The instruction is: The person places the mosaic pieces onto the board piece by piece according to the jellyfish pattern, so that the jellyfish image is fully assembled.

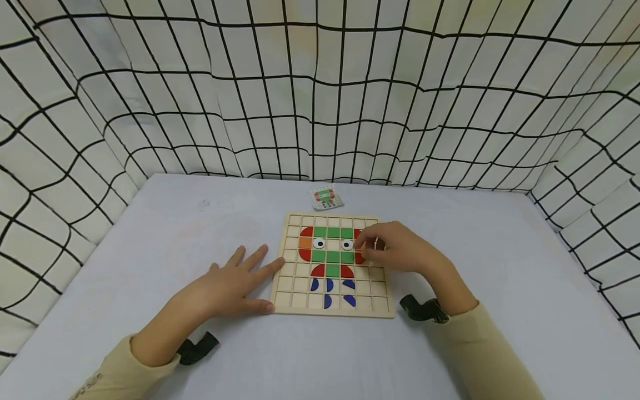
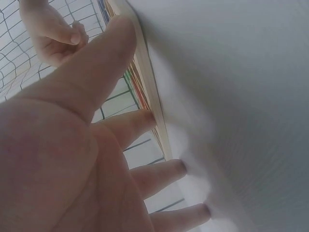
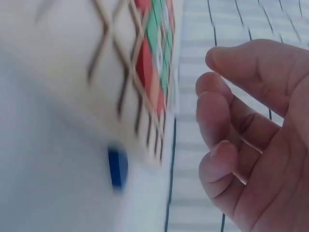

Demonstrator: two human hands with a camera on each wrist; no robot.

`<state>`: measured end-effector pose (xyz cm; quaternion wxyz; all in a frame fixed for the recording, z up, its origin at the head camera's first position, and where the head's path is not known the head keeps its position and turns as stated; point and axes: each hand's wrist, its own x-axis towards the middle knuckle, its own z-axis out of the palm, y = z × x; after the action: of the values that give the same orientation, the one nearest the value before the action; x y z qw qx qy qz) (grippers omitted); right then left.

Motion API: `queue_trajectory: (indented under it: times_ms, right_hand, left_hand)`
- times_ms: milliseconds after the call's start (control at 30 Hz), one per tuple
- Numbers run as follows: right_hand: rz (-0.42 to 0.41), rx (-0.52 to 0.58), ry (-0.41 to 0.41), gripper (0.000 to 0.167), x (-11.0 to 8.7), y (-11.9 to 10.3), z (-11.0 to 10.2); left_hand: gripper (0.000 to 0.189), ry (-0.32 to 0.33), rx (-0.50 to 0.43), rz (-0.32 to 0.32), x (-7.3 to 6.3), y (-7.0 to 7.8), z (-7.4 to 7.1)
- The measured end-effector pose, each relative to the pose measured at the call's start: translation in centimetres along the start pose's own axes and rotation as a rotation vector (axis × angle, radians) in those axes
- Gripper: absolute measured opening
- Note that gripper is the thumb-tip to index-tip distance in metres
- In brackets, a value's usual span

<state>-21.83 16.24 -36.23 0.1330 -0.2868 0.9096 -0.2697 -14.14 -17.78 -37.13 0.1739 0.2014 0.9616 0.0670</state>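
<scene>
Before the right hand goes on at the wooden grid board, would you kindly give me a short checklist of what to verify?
1. Flat left hand steadies the square wooden grid board at its left edge: ok.
2. Board lies flat on the pale blue table: ok.
3. Right hand is over the board's right side, by the red quarter-round piece: ok.
4. Right grip holds a piece: cannot tell.
5. Small pattern card is in view behind the board: ok.
</scene>
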Motion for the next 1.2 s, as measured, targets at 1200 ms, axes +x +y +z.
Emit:
queue_trajectory:
  times_ms: [1200]
  right_hand:
    - [0.213,-0.103,-0.056,0.015,-1.3,4.9,-1.1]
  left_hand:
    - [0.089,0.015,-0.014,0.010,-0.3,0.2,0.0]
